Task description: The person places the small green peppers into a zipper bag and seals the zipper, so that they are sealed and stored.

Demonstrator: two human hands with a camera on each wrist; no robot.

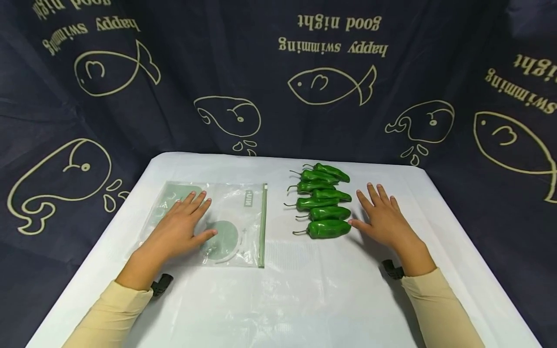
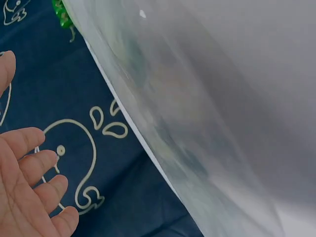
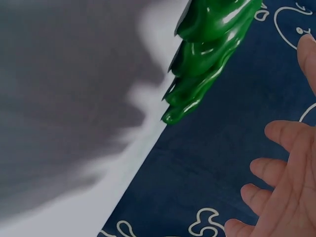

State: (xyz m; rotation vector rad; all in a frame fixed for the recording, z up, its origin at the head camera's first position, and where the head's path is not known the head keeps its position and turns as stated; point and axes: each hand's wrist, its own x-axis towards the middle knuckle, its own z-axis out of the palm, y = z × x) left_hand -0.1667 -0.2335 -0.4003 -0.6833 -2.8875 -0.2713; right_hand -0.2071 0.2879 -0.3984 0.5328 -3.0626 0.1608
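Note:
A clear plastic zip bag [image 1: 243,212] with pale green print lies flat on the left half of the table, its green zip strip [image 1: 263,227] facing right. My left hand [image 1: 180,224] is over the bag's left part, palm down, fingers spread, holding nothing. Right of the bag, several green peppers [image 1: 329,229] lie in a column, stems pointing left. Beside their right ends is my right hand [image 1: 383,222], its fingers spread and its thumb tip right at the nearest pepper. Glossy peppers [image 3: 212,29] also show in the right wrist view, apart from the fingers there.
A white cloth [image 1: 296,299] covers the table. Behind and around it hangs a dark blue curtain [image 1: 270,58] with fish and whale drawings and lettering. A small black device [image 1: 162,285] sits at the left wrist, and another black device [image 1: 392,269] at the right.

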